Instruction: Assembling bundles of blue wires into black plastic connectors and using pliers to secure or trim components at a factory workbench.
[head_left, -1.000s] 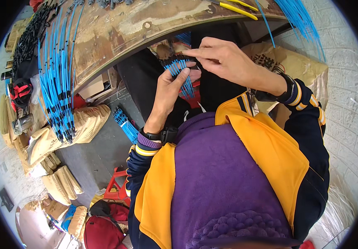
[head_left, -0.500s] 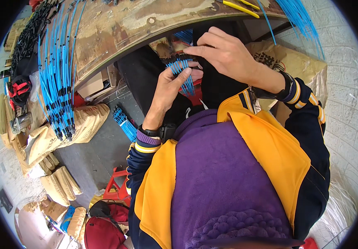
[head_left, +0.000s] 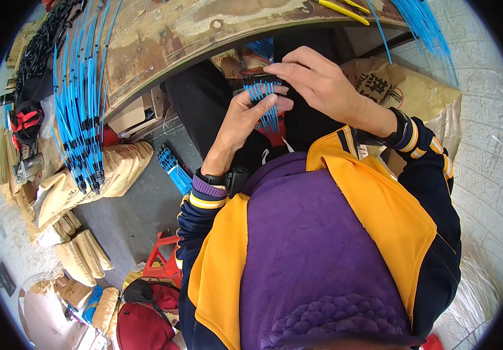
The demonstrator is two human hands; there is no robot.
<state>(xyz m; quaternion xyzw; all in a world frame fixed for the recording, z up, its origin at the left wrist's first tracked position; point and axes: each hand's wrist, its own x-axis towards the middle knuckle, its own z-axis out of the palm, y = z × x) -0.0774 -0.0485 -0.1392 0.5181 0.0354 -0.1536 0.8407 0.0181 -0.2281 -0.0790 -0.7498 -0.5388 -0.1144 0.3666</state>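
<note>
A fanned bunch of thin blue cables (head_left: 270, 121) with black ends is gripped between the thumb and fingers of my left hand (head_left: 244, 118), above my lap. The blue lengths show on both sides of my thumb, and the black tips point away from me. My right hand (head_left: 321, 84) is just beyond and to the right, thumb and forefinger pinched together close to those tips. What it pinches is too small to make out. Under the table edge, more blue cables (head_left: 261, 48) lie past my hands, partly hidden.
The worn wooden table (head_left: 170, 38) curves across the front, with yellow-handled pliers (head_left: 345, 10) on it. Long blue cables (head_left: 82, 116) hang over its left end, others (head_left: 420, 29) at right. A tied cable bundle (head_left: 174, 169), paper sacks (head_left: 120, 169) and a red stool (head_left: 161, 256) stand left.
Both hands have shifted slightly to the right, the right one also a little toward me. The left hand still grips the blue cables, and the right fingers stay pinched by the tips.
</note>
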